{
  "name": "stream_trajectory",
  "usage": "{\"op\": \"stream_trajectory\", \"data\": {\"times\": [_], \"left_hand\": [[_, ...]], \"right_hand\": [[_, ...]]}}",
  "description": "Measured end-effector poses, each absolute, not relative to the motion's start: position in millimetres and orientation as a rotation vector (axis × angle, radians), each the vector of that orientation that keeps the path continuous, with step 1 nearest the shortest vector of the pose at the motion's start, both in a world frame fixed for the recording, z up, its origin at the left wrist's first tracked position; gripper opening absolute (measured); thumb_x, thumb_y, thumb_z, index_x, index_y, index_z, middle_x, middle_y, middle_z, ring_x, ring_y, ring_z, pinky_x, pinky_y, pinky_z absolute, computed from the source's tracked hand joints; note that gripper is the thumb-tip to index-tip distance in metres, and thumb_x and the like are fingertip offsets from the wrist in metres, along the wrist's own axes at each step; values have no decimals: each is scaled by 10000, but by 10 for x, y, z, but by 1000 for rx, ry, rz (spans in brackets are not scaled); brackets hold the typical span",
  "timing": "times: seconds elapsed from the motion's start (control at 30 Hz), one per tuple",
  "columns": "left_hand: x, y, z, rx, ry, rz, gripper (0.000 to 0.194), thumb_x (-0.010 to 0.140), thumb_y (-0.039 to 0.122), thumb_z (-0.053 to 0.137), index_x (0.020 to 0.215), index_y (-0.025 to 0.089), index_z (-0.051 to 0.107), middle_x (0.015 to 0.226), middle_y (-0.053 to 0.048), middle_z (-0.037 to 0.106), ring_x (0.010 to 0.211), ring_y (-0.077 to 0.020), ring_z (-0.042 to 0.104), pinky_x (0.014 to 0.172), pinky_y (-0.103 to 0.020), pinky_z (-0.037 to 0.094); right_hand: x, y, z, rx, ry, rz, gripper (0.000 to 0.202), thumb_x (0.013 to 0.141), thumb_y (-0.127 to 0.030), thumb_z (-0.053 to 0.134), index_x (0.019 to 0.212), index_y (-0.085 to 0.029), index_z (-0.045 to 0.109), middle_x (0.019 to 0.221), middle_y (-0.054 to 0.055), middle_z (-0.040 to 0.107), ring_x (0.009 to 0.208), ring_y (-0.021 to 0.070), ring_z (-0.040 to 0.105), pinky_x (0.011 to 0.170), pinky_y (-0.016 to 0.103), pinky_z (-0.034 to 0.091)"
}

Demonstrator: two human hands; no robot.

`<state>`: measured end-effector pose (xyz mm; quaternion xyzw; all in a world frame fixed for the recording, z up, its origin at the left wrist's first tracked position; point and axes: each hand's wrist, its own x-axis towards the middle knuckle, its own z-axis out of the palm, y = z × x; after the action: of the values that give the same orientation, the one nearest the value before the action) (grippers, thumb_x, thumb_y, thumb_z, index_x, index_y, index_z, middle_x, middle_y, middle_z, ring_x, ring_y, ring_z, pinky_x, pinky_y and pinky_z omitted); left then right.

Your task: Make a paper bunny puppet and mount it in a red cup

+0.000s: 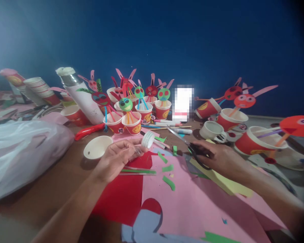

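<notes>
Pinched in the fingers of my left hand (pixel 119 153) is a small white roll of tape (pixel 148 140), with a clear strip coming off it near the fingertips. My right hand (pixel 223 155) is closed round the black handles of a pair of scissors (pixel 178 135), whose blades point up and to the left. The blades stay apart from the tape. Below both hands lie pink paper (pixel 182 199) and red paper (pixel 119 197), with several green paper scraps (pixel 168 168) on top. Yellow paper (pixel 220 180) rests under my right wrist.
Red paper cups (pixel 131 125) with paper-faced figures stand along the back. A white bowl (pixel 97 147), a red-handled tool (pixel 90 131) and a plastic bag (pixel 27 155) are on the left. Beside my right hand sit a white mug (pixel 211 131) and a tipped cup (pixel 253 141).
</notes>
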<state>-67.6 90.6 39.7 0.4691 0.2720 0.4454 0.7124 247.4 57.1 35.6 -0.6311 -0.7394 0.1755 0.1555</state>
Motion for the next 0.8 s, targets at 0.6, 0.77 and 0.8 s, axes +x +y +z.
{"op": "stream_trajectory", "data": {"times": [0.6, 0.77, 0.8], "left_hand": [[-664, 918, 349, 1052, 645, 960, 98, 800, 199, 614, 716, 161, 648, 1017, -45, 662, 934, -221, 635, 859, -351, 491], [-673, 914, 341, 1056, 648, 964, 112, 807, 188, 599, 711, 160, 648, 1043, -42, 650, 928, -226, 636, 873, -367, 485], [-674, 915, 339, 1057, 645, 962, 111, 808, 189, 598, 714, 160, 648, 1038, -45, 653, 929, -229, 636, 874, -369, 484]], "right_hand": [[2887, 784, 47, -1869, -2472, -101, 359, 815, -265, 508, 1169, -227, 558, 1104, 76, 660, 888, 274, 657, 637, 339, 512], [2818, 720, 90, -1837, -2471, -249, 300, 839, -248, 470, 1113, -214, 587, 1094, 81, 653, 905, 261, 640, 637, 325, 490], [2769, 694, 118, -1821, -2449, -286, 274, 849, -244, 457, 1078, -208, 602, 1072, 81, 658, 904, 255, 635, 631, 316, 482]]}}
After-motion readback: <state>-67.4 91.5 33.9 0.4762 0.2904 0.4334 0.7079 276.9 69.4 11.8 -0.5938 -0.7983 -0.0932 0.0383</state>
